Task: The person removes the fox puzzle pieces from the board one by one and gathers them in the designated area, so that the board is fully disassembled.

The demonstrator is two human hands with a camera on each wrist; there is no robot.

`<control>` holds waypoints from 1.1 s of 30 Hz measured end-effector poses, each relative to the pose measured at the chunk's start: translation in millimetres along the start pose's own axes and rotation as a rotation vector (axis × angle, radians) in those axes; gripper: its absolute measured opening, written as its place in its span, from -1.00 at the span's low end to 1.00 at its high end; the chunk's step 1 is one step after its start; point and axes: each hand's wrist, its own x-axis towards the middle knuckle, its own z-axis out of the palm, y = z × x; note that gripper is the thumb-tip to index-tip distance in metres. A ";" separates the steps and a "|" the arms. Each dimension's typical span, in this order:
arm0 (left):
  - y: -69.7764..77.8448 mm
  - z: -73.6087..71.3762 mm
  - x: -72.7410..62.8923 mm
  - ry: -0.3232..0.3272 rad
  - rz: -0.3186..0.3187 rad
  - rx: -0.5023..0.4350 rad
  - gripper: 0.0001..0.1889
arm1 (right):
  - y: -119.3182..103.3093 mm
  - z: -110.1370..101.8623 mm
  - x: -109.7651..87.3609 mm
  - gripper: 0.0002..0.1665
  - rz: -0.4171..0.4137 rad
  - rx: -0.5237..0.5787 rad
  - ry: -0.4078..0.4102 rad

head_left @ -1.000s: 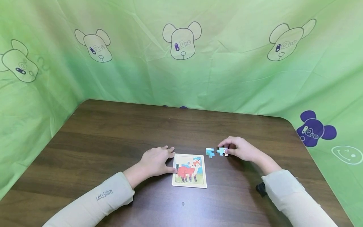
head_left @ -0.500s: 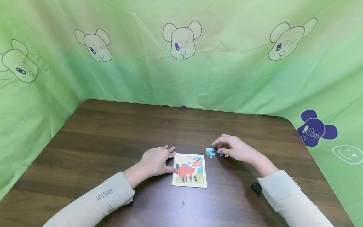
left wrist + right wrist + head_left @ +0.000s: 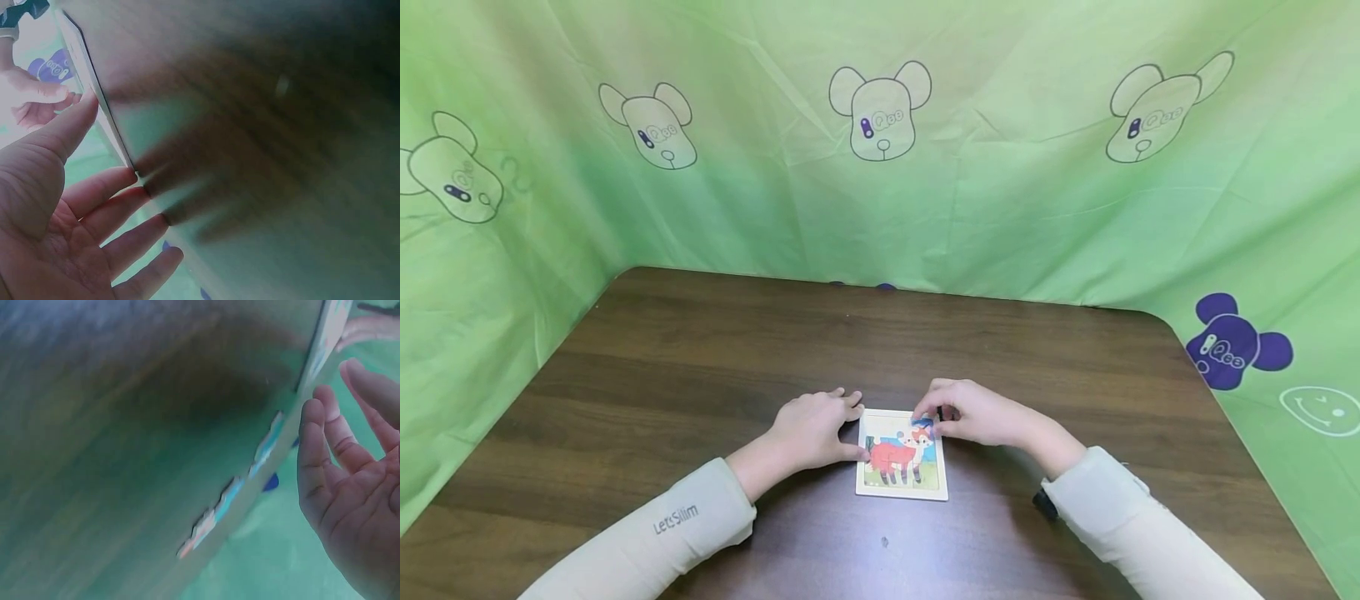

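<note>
A square wooden tray puzzle with a pale frame and a red fox picture lies on the table, its upper left bare and white. My left hand rests at its left side, thumb on the left edge and forefinger by the far left corner; in the left wrist view the fingers are spread. My right hand is over the far right corner, thumb and forefinger on either side of a blue corner puzzle piece; I cannot tell whether they pinch it. One loose piece and another loose piece lie on the table.
The brown wooden table has rounded far corners. A green cloth with bear drawings hangs behind and at the sides. A black wrist device shows at the right sleeve. The right hand hides the loose pieces in the head view.
My right hand has left the loose pieces on the right and moved left to the puzzle's far right corner. The left hand and the puzzle have stayed in place.
</note>
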 end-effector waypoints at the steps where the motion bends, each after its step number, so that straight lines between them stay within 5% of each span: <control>1: 0.0 -0.1 -0.2 0.002 0.001 0.001 -0.29 | -1.3 1.6 1.3 -0.74 -0.010 -0.005 -0.010; 21: -0.6 -0.6 1.1 0.018 0.028 0.036 -0.29 | -13.5 6.3 15.4 -0.72 0.004 -0.149 -0.086; 33: -0.3 -1.7 0.9 0.042 0.043 0.064 -0.31 | -15.6 3.9 13.8 -0.68 0.002 -0.130 -0.089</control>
